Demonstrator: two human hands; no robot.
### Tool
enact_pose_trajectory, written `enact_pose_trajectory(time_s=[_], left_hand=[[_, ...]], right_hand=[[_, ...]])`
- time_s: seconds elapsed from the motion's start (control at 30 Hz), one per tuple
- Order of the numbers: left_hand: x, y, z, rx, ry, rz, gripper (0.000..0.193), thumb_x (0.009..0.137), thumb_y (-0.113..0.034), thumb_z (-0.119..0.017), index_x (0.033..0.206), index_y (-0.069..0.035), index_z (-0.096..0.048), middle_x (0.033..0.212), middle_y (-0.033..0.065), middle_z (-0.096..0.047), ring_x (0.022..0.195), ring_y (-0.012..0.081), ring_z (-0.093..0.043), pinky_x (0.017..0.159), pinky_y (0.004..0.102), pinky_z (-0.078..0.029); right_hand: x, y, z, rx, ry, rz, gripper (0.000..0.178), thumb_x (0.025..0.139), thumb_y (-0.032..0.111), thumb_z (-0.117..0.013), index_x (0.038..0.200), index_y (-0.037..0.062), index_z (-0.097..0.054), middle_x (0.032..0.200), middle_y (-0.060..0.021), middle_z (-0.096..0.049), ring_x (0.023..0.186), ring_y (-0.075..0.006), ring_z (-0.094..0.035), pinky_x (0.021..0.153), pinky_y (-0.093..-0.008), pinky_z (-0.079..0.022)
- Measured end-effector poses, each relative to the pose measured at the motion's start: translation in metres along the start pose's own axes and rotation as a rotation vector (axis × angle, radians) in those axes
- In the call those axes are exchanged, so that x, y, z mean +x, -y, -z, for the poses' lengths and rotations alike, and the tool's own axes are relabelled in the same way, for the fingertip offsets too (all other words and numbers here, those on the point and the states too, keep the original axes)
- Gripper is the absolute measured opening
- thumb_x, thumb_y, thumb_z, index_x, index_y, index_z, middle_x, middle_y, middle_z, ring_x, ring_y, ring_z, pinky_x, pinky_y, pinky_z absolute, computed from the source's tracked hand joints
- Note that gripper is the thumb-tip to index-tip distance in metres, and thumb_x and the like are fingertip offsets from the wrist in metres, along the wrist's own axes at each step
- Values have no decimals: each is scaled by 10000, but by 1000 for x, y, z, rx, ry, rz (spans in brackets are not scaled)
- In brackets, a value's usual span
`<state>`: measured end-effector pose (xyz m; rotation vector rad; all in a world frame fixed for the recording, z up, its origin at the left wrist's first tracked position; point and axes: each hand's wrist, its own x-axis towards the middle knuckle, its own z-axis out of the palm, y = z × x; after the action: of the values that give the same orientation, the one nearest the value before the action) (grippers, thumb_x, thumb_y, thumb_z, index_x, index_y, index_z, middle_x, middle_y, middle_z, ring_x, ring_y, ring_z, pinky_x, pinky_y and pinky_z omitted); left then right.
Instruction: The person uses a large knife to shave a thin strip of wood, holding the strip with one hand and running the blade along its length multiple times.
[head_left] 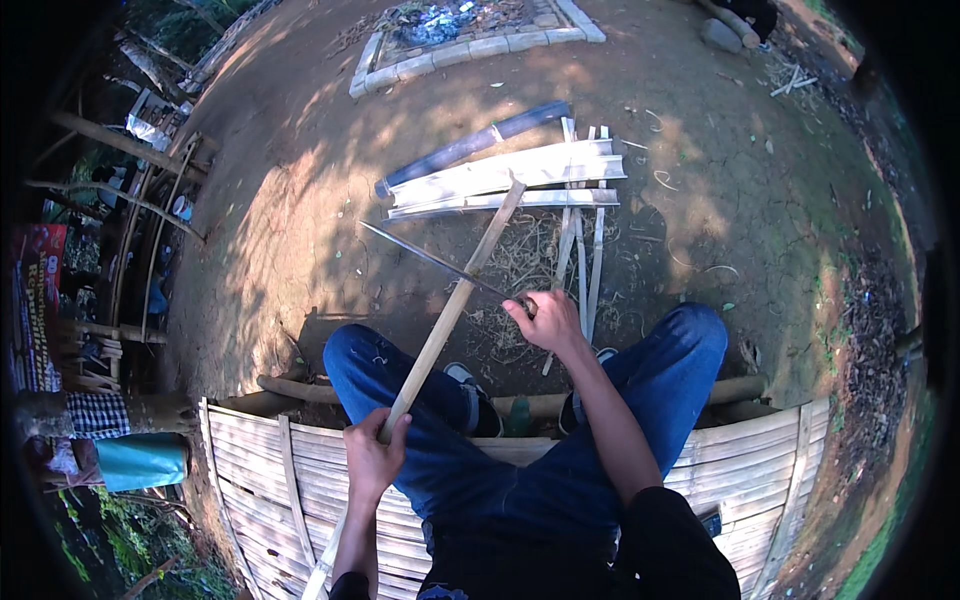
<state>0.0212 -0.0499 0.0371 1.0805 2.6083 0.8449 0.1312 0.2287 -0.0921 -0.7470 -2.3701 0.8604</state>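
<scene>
A long flat bamboo strip (440, 333) slants from my lap up and away over the ground. My left hand (375, 452) is closed round its near part, by my left thigh; the strip's tail runs on below that hand. In my right hand (548, 320) is a knife (420, 251) with a long narrow blade, my fingers wrapped round its handle. The blade points to the far left and crosses the strip past its middle, seemingly touching it. Split bamboo pieces (500, 180) lie on the ground beyond, with narrow strips (590, 250) across them.
I sit on a bamboo slat bench (750, 470), knees apart. Curly shavings (535, 255) litter the dirt ahead. A block-edged fire pit (480, 48) with ash lies farther off. At the left stand a pole structure (150, 230), a red banner (40, 300) and a teal cloth (143, 462).
</scene>
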Motion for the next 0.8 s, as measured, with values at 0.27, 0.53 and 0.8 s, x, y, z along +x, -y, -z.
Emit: enact_pose_trajectory(time_s=[0.27, 0.53, 0.8], left_hand=[[-2, 13, -4, -85, 41, 71, 199, 868, -151, -736, 807, 30, -679, 502, 111, -540, 427, 110, -487, 431, 304, -369], [-6, 23, -1, -76, 12, 74, 205, 883, -156, -726, 802, 28, -685, 490, 86, -525, 432, 84, -458, 429, 289, -345], [-7, 4, -5, -65, 32, 28, 199, 873, -146, -730, 784, 21, -670, 514, 114, -539, 423, 134, -487, 432, 307, -356]], right_hand=[[-19, 30, -6, 8, -10, 240, 528, 842, 586, -633, 703, 77, -658, 553, -93, -601, 511, -324, -624, 493, -426, -499], [-9, 6, -11, 30, -40, -4, 526, 844, 553, -657, 625, 80, -590, 503, -92, -568, 502, -326, -625, 480, -427, -500], [-5, 10, -1, -75, -56, 214, 574, 849, 635, -603, 697, 83, -647, 511, -80, -589, 494, -278, -637, 450, -381, -492]])
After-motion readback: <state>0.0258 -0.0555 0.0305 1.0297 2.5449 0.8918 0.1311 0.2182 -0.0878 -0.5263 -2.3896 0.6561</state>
